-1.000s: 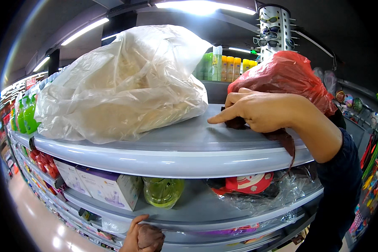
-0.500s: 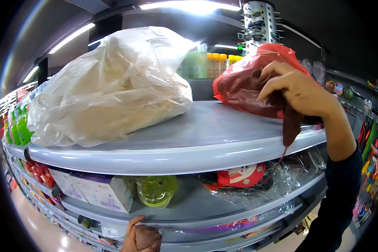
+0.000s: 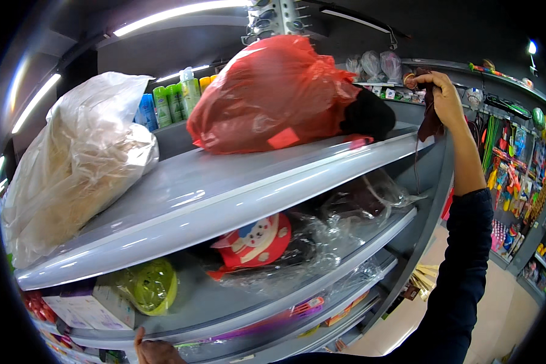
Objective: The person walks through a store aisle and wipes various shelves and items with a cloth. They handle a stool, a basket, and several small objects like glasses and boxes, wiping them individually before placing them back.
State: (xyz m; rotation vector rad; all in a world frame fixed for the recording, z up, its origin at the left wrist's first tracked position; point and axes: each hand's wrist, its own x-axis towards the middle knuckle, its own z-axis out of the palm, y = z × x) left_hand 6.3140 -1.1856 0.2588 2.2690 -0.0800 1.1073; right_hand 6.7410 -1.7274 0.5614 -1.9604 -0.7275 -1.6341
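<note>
My right hand is raised at the right end of the top shelf, its fingers closed on a dark brown floppy item with a thin cord hanging down. Left of it sits a red plastic bag with a black soft item beside it. A large translucent white bag lies further left. My left hand is low at a lower shelf edge, mostly cut off by the frame, curled around something brownish that I cannot make out.
The shelf below holds a white box, a wrapped green container and a wrapped red cartoon item. Spray bottles stand behind the bags. Hanging goods line the right wall over a tiled floor.
The view has turned right, so both bags sit further left. My right hand has moved up and right from the red bag, carrying the brown item.
</note>
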